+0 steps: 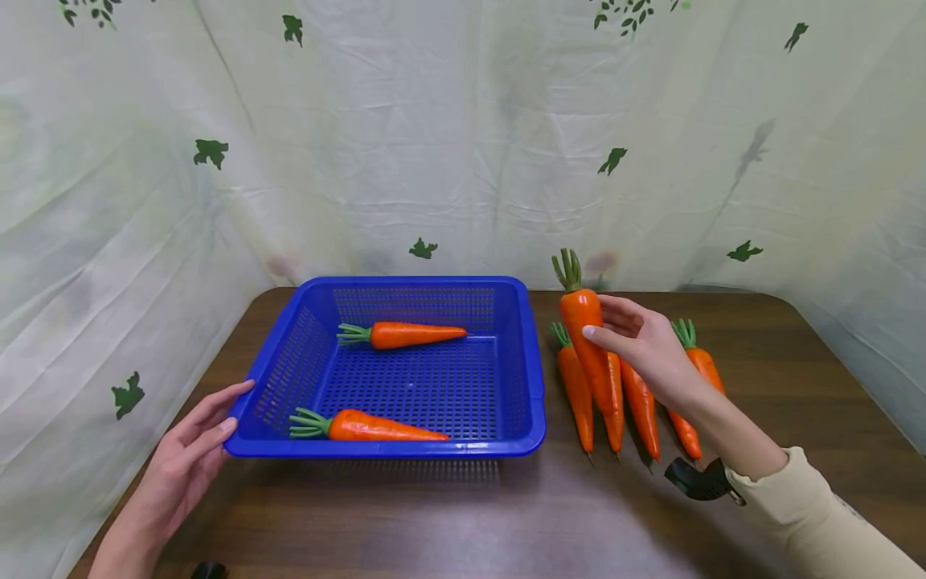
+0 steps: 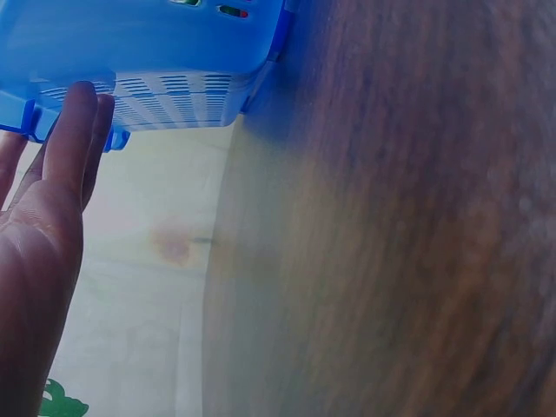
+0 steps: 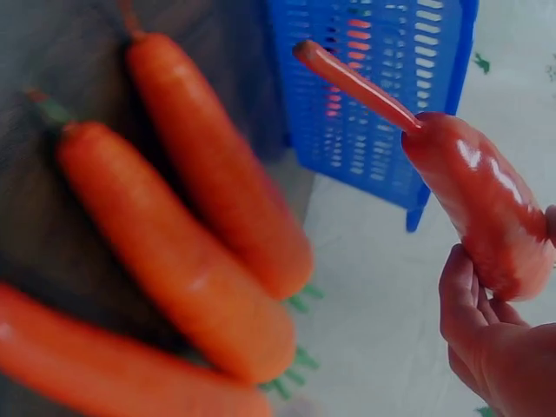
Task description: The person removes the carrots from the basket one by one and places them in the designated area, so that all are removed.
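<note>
Head view: the right hand (image 1: 651, 346) has its grip pinching the held carrot (image 1: 587, 334) between thumb and fingers, just below the leafy crown, raised at the loose carrots (image 1: 641, 414) right of the blue basket (image 1: 391, 448). Its glossy skin suggests a light, stiff, rather slippery body; the thick shoulder should give the surest hold, the thin tip the poorest. Two basketed carrots (image 1: 418, 335) lie on the latticed plastic floor. The left hand (image 1: 184, 458) pinches the stiff-looking rim at its near left corner. Tabletop (image 1: 434, 531): brown, wood-grained, faintly reflective.

Left wrist view: fingers reach up beside the slotted basket wall; the thumb's contact cannot be told.

Right wrist view: the held carrot swells from slender tip to rounded shoulder, bright highlights marking a smooth, slightly uneven surface
</note>
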Motion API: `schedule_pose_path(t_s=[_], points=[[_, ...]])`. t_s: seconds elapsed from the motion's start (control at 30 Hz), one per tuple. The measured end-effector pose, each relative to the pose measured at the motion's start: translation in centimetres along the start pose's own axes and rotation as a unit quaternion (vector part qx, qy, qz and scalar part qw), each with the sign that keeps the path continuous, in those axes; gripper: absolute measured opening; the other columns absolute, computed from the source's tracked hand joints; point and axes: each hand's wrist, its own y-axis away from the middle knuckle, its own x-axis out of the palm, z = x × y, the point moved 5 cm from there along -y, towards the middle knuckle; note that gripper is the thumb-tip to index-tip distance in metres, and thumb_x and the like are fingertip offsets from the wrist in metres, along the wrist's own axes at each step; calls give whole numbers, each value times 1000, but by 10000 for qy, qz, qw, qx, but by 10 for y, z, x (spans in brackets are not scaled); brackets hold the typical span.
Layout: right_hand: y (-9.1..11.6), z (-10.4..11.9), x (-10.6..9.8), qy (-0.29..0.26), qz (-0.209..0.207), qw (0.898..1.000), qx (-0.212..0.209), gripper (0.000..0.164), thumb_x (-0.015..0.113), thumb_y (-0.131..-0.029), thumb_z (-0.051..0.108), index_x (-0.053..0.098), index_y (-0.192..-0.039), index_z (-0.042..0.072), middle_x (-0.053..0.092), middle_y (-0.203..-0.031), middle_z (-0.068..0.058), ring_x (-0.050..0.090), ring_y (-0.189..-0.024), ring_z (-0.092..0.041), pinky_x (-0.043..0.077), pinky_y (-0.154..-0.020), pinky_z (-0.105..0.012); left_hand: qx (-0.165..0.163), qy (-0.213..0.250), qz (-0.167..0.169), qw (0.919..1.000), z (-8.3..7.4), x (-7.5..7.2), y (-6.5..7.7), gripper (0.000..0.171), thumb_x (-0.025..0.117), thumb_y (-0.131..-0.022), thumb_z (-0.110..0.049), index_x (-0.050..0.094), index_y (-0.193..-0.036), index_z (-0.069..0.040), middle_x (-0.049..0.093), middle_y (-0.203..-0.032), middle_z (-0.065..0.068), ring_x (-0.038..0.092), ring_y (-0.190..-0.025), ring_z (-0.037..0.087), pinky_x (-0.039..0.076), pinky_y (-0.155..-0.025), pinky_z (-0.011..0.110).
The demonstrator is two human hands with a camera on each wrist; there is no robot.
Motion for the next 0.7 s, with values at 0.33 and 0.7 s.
schedule_pose_path(t_s=[0.33,0.7], points=[[14,-18,-20,491,-136,9987,53,67,68,-95,32,39,-149,5,50,-140,-16,51,-127,-30,47,-87,-14,-67,-37,-26,10000,1,-1,1,47,34,-106,-4,33,-153,-9,44,-143,0,56,-120,13,52,-90,30],[31,-32,-44,1069,-296,9936,212,70,65,-96,36,36,-150,3,50,-140,-20,51,-126,-34,46,-84,-12,-12,80,53,10000,1,-1,0,47,33,-106,-2,33,-153,-8,46,-143,-1,56,-121,14,52,-90,30]])
